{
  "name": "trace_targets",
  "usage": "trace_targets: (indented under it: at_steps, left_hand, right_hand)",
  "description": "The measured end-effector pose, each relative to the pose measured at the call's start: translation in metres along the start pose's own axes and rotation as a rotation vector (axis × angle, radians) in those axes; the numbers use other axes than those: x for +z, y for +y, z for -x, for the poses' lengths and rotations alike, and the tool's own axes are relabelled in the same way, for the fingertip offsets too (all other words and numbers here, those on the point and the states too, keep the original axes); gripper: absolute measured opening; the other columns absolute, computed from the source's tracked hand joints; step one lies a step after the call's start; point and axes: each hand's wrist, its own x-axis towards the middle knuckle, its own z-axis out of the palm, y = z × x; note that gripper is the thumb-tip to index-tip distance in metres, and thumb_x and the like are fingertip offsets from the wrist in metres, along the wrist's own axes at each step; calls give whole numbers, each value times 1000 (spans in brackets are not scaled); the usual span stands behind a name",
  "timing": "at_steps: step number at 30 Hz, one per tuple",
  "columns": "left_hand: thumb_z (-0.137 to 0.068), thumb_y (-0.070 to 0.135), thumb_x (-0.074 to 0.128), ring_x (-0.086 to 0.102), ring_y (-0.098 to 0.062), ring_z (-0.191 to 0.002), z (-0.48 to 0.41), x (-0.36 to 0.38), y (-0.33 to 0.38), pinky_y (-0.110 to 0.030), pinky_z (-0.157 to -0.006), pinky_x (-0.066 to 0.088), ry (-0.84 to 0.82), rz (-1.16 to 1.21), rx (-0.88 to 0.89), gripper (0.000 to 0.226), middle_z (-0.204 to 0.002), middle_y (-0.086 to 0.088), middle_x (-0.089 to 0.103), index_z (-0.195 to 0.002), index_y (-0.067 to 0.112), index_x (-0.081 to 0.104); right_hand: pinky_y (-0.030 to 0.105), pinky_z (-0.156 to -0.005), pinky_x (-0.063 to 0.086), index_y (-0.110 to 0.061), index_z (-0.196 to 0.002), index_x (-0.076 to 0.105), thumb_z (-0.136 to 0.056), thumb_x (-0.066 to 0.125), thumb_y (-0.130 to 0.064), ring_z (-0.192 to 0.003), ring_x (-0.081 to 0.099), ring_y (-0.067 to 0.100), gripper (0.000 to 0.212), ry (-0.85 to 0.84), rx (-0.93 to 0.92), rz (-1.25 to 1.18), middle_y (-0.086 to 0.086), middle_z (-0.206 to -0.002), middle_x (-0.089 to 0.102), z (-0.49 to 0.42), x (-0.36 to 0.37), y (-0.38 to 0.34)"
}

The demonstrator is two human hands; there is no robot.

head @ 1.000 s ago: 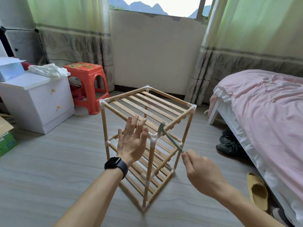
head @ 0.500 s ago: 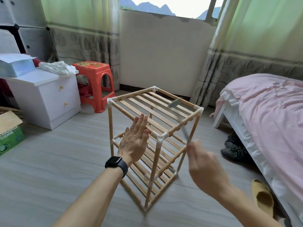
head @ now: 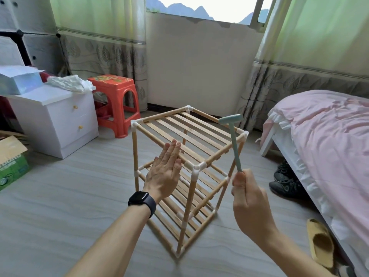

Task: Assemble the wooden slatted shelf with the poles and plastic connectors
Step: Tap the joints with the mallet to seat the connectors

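Observation:
The wooden slatted shelf (head: 201, 136) stands upright on the floor in the middle of the head view, three slatted tiers joined by poles and white plastic connectors (head: 196, 168). My left hand (head: 164, 172), fingers straight and together, lies flat against the near left top rail of the shelf. My right hand (head: 248, 200) grips the handle end of a small pale green plastic mallet (head: 232, 134). The mallet stands raised, its head above the shelf's right top corner connector (head: 242, 135).
A white drawer cabinet (head: 58, 116) and a red plastic stool (head: 117, 100) stand at the left rear. A green cardboard box (head: 12, 162) lies at the far left. A bed with pink cover (head: 329, 140) fills the right, with dark shoes (head: 285, 182) and a tan slipper (head: 321, 246) beside it.
My right hand has swung the mallet up from a tilted position over the near corner to upright above the right corner. My left hand has stayed flat against the shelf.

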Motion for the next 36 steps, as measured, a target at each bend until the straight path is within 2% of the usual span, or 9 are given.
trace_targets:
  at_steps: [3, 9, 13, 17, 21, 24, 27, 31, 36]
  left_hand:
    - [-102, 48, 9, -19, 10, -146, 1, 2, -2, -48, -126, 5, 9, -3, 13, 55, -162, 26, -14, -155, 42, -3]
    - [-103, 49, 12, -19, 12, -145, 1, 1, -1, -45, -126, 4, 18, 2, 6, 53, -162, 28, -12, -155, 44, 2]
    - [-102, 49, 11, -18, 10, -146, 0, 3, -1, -40, -126, 2, 35, 10, 19, 53, -162, 27, -11, -154, 44, 1]
    - [-103, 49, 11, -17, 9, -147, 1, 5, -1, -36, -125, -1, 45, 8, 25, 53, -163, 25, -10, -155, 43, 2]
    - [-102, 49, 11, -18, 10, -146, 0, 3, -1, -35, -126, -1, 43, 4, 16, 53, -163, 25, -10, -155, 42, 2]
    - [-103, 48, 12, -17, 9, -146, 1, 4, 1, -40, -127, 2, 45, 7, 22, 53, -163, 24, -9, -155, 41, 4]
    - [-100, 55, 11, -18, 9, -147, 0, 2, 6, -51, -126, 4, 49, 16, -9, 59, -164, 23, -8, -157, 39, 11]
    - [-81, 88, 16, -21, -14, -152, 2, -2, 27, -59, -113, -13, -24, -114, -26, 87, -165, 11, -12, -154, 43, 24]
    - [-86, 61, 59, -10, -38, -153, 2, -4, 43, -67, -117, 4, -73, -274, -13, 38, -166, 0, 19, -118, 42, 59]
  right_hand:
    - [27, -44, 34, -23, -81, 52, -107, 34, -35, -43, 40, 9, 33, -299, 40, 278, -4, -54, 49, 4, 1, 11]
    - [18, -37, 29, -15, -77, 50, -98, 31, -41, -38, 39, 9, 38, 48, -7, 6, -6, -44, 45, 7, -14, -1]
    - [28, -44, 36, -21, -79, 49, -104, 34, -34, -52, 52, 23, 32, 243, -80, -5, 11, -53, 51, 5, -17, 7]
    - [25, -40, 32, -29, -78, 42, -108, 33, -34, -41, 43, 11, 31, -143, 44, 314, -1, -50, 48, 7, -12, 26]
    - [20, -35, 27, -25, -81, 46, -104, 32, -37, -35, 39, 9, 29, 66, 1, 125, -5, -44, 46, 4, -14, 21]
    - [23, -38, 30, -29, -80, 43, -108, 31, -34, -38, 40, 11, 31, -122, 74, 271, -3, -49, 48, 3, -12, 22]
    - [22, -37, 29, -24, -79, 48, -107, 35, -32, -36, 39, 9, 32, 15, 79, 182, -5, -43, 45, 5, -14, 21]
    - [23, -43, 32, -27, -75, 44, -108, 32, -34, -44, 43, 10, 36, -156, 175, 315, -4, -53, 50, 2, -13, 27]
    - [22, -44, 33, -22, -77, 50, -108, 32, -34, -45, 40, 8, 38, -6, 215, 170, -2, -54, 47, -12, -18, 30]
